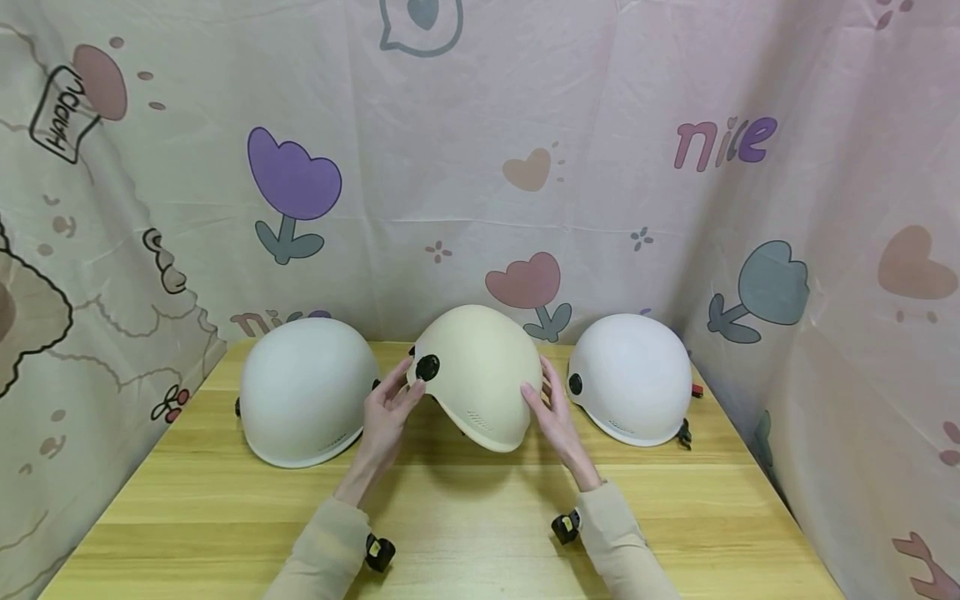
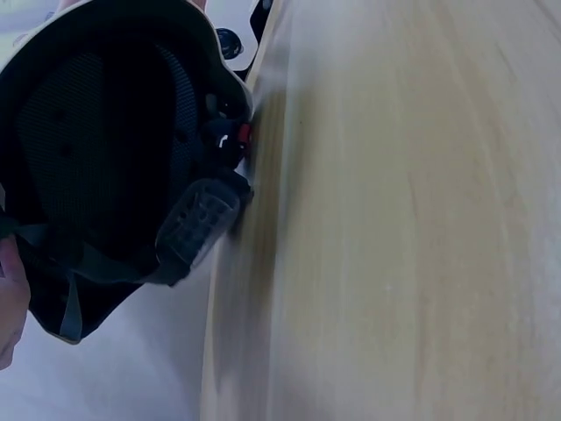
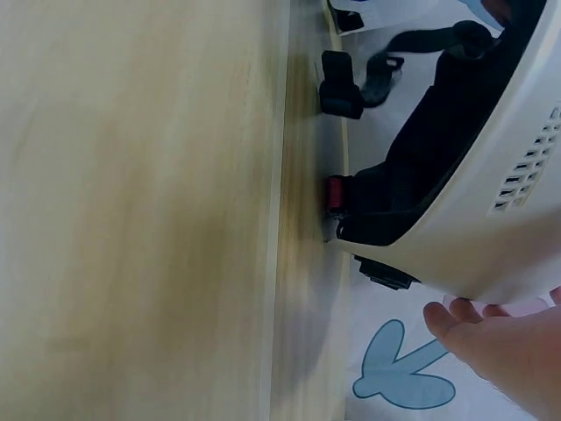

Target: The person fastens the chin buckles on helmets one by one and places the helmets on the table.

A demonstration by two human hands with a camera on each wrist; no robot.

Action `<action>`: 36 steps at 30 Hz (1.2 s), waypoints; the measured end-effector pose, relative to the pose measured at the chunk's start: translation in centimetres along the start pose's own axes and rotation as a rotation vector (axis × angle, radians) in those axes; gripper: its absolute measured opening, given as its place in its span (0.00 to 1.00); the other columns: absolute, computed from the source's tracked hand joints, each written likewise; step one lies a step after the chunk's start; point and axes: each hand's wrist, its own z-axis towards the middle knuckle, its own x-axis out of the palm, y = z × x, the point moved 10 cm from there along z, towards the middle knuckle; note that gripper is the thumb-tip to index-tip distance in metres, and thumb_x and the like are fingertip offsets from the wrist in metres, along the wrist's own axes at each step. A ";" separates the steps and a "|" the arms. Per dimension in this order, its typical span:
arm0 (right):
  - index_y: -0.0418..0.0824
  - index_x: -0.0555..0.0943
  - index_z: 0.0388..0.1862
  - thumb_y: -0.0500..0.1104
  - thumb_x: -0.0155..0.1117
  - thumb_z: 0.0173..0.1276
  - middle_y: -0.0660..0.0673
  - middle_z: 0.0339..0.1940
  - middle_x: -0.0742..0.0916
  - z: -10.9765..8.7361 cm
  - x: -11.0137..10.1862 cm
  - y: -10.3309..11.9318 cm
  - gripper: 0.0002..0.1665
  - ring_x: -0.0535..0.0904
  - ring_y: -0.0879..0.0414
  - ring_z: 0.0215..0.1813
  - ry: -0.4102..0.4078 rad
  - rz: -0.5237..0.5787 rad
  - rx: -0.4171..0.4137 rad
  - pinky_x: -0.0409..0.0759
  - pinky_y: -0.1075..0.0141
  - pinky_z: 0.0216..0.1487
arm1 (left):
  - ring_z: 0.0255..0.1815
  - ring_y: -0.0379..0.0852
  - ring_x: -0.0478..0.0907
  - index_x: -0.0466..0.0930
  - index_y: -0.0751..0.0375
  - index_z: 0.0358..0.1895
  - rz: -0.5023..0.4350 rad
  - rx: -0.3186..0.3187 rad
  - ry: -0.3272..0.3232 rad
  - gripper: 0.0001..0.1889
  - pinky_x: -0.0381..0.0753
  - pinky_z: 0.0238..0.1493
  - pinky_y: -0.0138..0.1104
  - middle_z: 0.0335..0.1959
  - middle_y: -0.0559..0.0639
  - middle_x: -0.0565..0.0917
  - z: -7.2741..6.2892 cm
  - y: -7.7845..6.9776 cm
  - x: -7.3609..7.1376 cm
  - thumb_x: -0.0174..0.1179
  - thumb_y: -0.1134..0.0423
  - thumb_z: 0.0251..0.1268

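A cream helmet (image 1: 480,375) is held tilted above the table between both hands, its shadow on the wood below. My left hand (image 1: 388,417) grips its rim beside a round black side fitting (image 1: 427,367). On the opposite side, my right hand (image 1: 553,412) grips the shell with thumb in front and fingers behind. The left wrist view looks into the dark padded lining (image 2: 96,140), where a black strap (image 2: 114,267) and a clear ribbed piece (image 2: 200,219) hang. Vent slots (image 3: 526,167) and a red buckle part (image 3: 335,195) show in the right wrist view.
A greyish-white helmet (image 1: 307,392) stands on the wooden table (image 1: 465,533) to the left, close to my left hand. Another white helmet (image 1: 633,379) stands to the right, with a black clip (image 1: 684,433) beside it. A patterned curtain (image 1: 450,167) hangs behind the table.
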 end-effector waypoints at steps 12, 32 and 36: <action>0.48 0.55 0.81 0.44 0.55 0.77 0.37 0.80 0.62 0.0 0.3 0.6 0.37 0.61 0.34 0.78 0.014 -0.001 -0.030 0.60 0.36 0.77 | 0.59 0.31 0.81 0.56 0.72 0.76 -0.177 0.036 0.017 0.30 0.77 0.63 0.25 0.75 0.65 0.66 0.2 -0.8 0.2 0.51 0.77 0.74; 0.52 0.56 0.81 0.44 0.58 0.75 0.40 0.81 0.61 0.0 1.0 2.2 0.39 0.60 0.34 0.79 0.038 -0.022 -0.055 0.62 0.35 0.75 | 0.57 0.30 0.80 0.56 0.72 0.77 -0.144 0.103 0.112 0.27 0.78 0.44 0.15 0.60 0.38 0.81 0.7 -3.9 1.2 0.47 0.71 0.79; 0.53 0.55 0.82 0.45 0.58 0.75 0.41 0.82 0.59 0.0 1.1 2.3 0.40 0.58 0.35 0.80 0.043 -0.027 -0.056 0.64 0.35 0.74 | 0.64 0.31 0.77 0.57 0.68 0.77 -0.118 0.083 0.120 0.26 0.78 0.57 0.20 0.67 0.45 0.76 0.8 -4.2 1.7 0.45 0.70 0.80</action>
